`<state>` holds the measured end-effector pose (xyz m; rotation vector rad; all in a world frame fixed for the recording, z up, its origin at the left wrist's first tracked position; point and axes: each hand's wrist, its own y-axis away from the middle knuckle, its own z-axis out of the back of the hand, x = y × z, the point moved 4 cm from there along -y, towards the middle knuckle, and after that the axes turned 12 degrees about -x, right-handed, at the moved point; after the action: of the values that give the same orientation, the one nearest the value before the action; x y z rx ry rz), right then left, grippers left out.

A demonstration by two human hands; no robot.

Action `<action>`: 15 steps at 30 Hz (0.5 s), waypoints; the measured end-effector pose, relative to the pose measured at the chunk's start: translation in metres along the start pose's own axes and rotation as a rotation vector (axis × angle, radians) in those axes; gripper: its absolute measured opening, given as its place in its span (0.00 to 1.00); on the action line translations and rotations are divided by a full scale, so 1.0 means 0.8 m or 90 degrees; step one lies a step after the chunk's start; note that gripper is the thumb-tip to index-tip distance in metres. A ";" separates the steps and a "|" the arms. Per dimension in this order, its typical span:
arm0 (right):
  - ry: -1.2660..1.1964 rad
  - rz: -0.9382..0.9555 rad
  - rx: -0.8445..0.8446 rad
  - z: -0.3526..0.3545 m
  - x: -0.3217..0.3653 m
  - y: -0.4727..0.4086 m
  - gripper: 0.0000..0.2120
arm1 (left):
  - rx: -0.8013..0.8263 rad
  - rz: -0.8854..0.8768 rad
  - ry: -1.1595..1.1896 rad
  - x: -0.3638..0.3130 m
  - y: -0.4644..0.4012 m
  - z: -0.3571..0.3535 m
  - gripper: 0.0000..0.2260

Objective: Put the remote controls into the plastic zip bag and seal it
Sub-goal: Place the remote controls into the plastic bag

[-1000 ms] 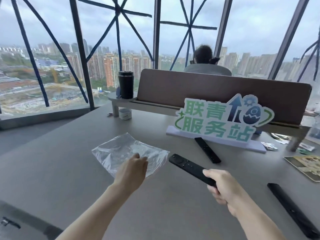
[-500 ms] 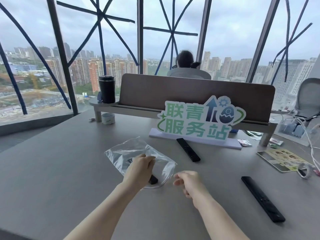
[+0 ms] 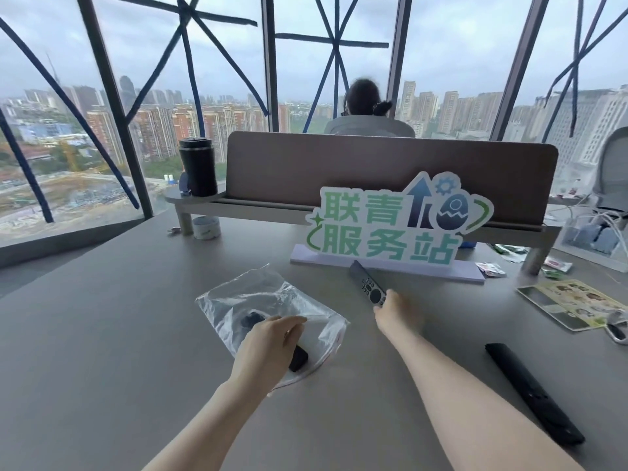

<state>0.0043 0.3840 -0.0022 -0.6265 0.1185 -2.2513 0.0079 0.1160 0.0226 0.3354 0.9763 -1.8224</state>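
A clear plastic zip bag [image 3: 268,302] lies on the grey table with one black remote [image 3: 298,358] inside it, mostly hidden by my left hand [image 3: 268,345], which pinches the bag's near edge. My right hand [image 3: 394,312] is stretched forward and grips the near end of a second black remote [image 3: 367,283], which lies in front of the sign. A third, longer black remote [image 3: 533,390] rests on the table at the right, untouched.
A green and white sign [image 3: 397,226] on a pale base stands behind the bag. A black tumbler [image 3: 198,171] sits on a raised shelf with a brown divider [image 3: 373,164]. A printed card [image 3: 574,302] and small packets lie at the right. A person sits beyond the divider.
The first remote went from my right hand into the bag. My right hand then reached forward and took hold of the second remote by the sign. My left hand stayed on the bag.
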 end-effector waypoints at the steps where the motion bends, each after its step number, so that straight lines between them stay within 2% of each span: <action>1: -0.019 -0.011 0.026 0.001 -0.005 0.000 0.12 | -0.009 0.002 0.008 -0.001 -0.002 -0.002 0.11; 3: -0.168 -0.086 0.097 0.014 -0.022 0.006 0.13 | -0.017 0.007 0.027 -0.008 -0.006 -0.007 0.10; 6: -0.540 -0.271 0.188 0.064 -0.062 0.036 0.10 | -0.021 0.018 0.067 -0.029 -0.014 -0.016 0.11; 8: -0.646 -0.298 0.258 0.116 -0.092 0.066 0.10 | -0.022 0.024 0.093 -0.049 -0.019 -0.023 0.12; 12: -0.595 -0.273 0.402 0.181 -0.123 0.124 0.14 | -0.011 0.005 0.127 -0.096 -0.023 -0.035 0.13; 15: -0.536 -0.246 0.471 0.165 -0.101 0.150 0.09 | 0.012 -0.035 0.135 -0.123 -0.014 -0.042 0.13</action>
<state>0.1934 0.3735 0.0477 -1.1567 -1.2692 -1.9541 0.0374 0.2062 0.0671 0.5268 1.1237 -1.8744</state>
